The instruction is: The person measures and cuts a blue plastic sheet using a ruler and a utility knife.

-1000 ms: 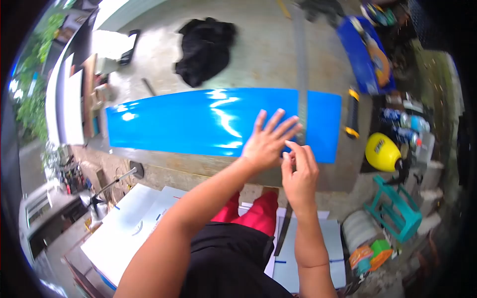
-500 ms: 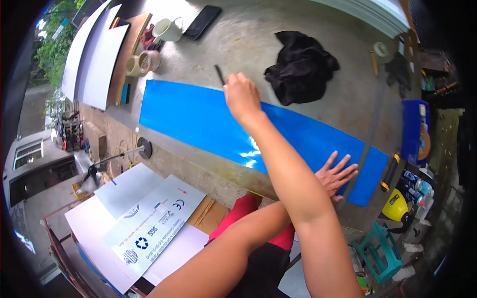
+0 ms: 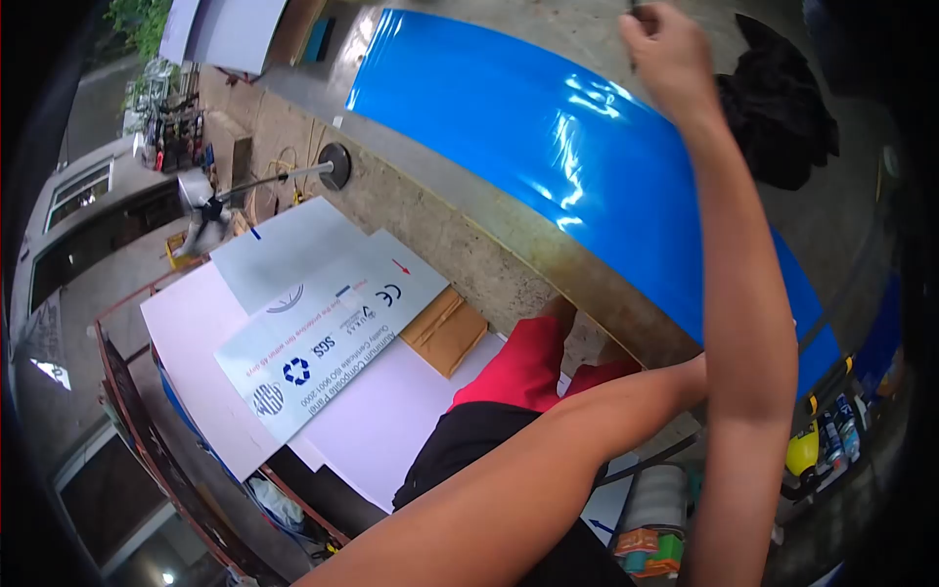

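A long glossy blue sheet (image 3: pixel 548 127) lies flat on the concrete worktable (image 3: pixel 460 225). My right hand (image 3: pixel 663 47) reaches across the sheet to its far edge, fingers closed around a thin dark tool (image 3: pixel 633 10) that shows only just above the fist. My right forearm crosses the sheet's right part. My left forearm (image 3: pixel 587 421) runs up towards the near edge of the sheet, and its hand is hidden behind the right arm.
A black cloth (image 3: pixel 782 108) lies on the table beyond the sheet. Below the table edge are stacked white boards (image 3: pixel 293 362), a cardboard piece (image 3: pixel 445 328) and a standing fan (image 3: pixel 210 210). A yellow bottle (image 3: pixel 802 450) and cans (image 3: pixel 841 430) sit low right.
The view has swung down and left. My right hand has closed on the thin dark tool at the sheet's far edge. My left hand, flat on the sheet before, is now hidden.
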`<state>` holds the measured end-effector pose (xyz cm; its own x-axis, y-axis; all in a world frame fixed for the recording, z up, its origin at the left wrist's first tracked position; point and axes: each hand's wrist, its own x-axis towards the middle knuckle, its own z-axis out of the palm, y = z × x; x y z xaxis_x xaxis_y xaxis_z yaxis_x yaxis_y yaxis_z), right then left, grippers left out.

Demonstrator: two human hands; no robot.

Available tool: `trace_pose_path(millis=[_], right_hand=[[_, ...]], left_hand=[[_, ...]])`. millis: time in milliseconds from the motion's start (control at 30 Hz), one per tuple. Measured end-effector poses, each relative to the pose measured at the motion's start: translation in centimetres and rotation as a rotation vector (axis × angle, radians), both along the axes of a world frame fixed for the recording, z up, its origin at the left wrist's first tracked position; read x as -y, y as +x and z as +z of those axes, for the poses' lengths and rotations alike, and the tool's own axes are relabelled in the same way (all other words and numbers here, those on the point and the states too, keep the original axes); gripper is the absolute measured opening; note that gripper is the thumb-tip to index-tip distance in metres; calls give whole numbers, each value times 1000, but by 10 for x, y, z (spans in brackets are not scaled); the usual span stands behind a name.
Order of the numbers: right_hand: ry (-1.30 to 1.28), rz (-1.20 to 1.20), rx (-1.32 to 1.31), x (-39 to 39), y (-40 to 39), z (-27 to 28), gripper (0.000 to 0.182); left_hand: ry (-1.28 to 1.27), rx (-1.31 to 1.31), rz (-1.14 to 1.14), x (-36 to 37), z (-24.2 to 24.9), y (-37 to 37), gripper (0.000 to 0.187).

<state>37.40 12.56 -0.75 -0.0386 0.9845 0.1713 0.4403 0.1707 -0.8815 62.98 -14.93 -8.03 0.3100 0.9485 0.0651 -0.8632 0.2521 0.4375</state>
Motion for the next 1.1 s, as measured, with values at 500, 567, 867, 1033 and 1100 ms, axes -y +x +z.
trace_pose_path(millis=[500,567,867,1033,1100], right_hand=[[-172,-209,-608,194,255,94,11],[-31,-289,-371,231,287,81,11],[-93,-716,-400,377,364,36,23],[-127,-718,-457,390,370,8,17],[-160,-747,-468,386,371,2,15]], left_hand=[[1186,-1892,-288,-38,38,-31,97],[1154,-1881,-85,-37,43,-47,92],[1129,-1929,-232,-42,66,-44,96],[1144,-2002,-242,-40,70,-38,99],[1162,-2024,-242,-39,68,-37,99]])
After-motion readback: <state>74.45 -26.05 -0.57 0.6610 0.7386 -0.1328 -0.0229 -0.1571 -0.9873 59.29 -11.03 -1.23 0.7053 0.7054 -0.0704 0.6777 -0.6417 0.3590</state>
